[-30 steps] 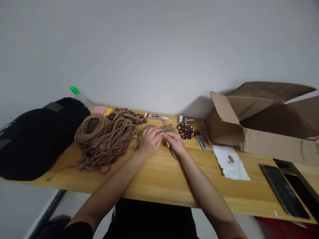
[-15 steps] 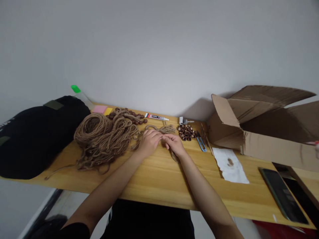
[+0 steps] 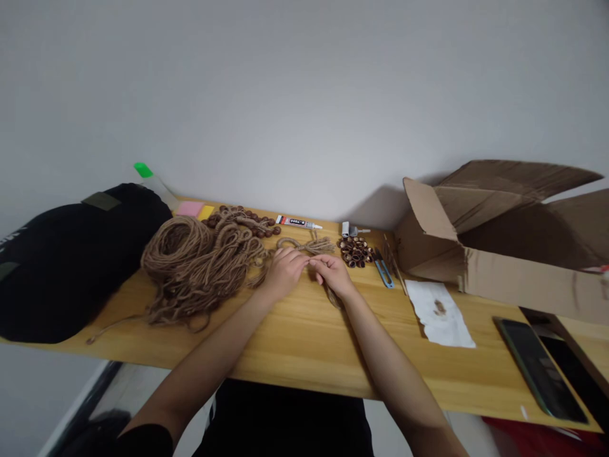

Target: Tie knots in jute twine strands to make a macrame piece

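Note:
My left hand (image 3: 284,271) and my right hand (image 3: 332,275) meet fingertip to fingertip over the middle of the table. Both are closed in a pinch on a thin brown cord (image 3: 333,298), whose loose part hangs below my right palm; the stretch between the fingers is mostly hidden. Left of my left hand lies a large tangled heap of brown rope (image 3: 209,270) with a wound coil. Just behind my fingers rests a looped rope piece with a frayed tassel (image 3: 321,245). Brown beads (image 3: 271,231) lie at the back of the heap.
Right of my hands are several small brown caps (image 3: 354,252), blue thread snips (image 3: 383,270) and a stained white tissue (image 3: 438,312). A glue tube (image 3: 299,222) lies near the wall. An open cardboard box (image 3: 514,276), a phone (image 3: 540,368) and a black bag (image 3: 80,266) flank the table.
My hands keep almost the same pinch and place. The view has tilted very slightly; nothing else has visibly moved.

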A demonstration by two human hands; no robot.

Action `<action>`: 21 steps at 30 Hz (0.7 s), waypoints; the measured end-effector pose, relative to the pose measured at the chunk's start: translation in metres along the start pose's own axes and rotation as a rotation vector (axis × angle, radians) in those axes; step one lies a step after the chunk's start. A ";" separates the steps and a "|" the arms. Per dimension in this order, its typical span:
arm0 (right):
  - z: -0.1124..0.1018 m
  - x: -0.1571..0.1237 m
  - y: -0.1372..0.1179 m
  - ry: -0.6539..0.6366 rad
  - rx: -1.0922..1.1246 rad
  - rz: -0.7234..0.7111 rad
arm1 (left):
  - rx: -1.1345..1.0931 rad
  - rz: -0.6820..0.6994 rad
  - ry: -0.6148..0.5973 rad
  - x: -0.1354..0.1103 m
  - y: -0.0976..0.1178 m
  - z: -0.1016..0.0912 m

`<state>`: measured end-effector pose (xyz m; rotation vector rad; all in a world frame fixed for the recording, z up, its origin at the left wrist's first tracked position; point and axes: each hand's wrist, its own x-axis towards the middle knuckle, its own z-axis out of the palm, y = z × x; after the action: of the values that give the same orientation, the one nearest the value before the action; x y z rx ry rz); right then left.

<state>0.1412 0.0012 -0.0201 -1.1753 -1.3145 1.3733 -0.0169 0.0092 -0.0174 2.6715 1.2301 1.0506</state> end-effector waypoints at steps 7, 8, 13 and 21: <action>0.003 0.002 0.010 0.009 -0.059 -0.033 | 0.055 -0.022 -0.075 0.001 -0.001 0.002; 0.003 0.002 0.011 0.010 -0.060 -0.034 | 0.055 -0.027 -0.073 0.001 -0.001 0.002; 0.004 0.002 0.011 0.011 -0.053 -0.032 | 0.028 -0.033 -0.048 0.000 -0.002 0.002; 0.007 0.001 0.006 0.013 -0.029 -0.018 | -0.099 -0.065 0.017 0.000 -0.004 0.004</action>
<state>0.1346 0.0011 -0.0262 -1.1876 -1.3371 1.3361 -0.0167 0.0130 -0.0218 2.5367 1.2244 1.0974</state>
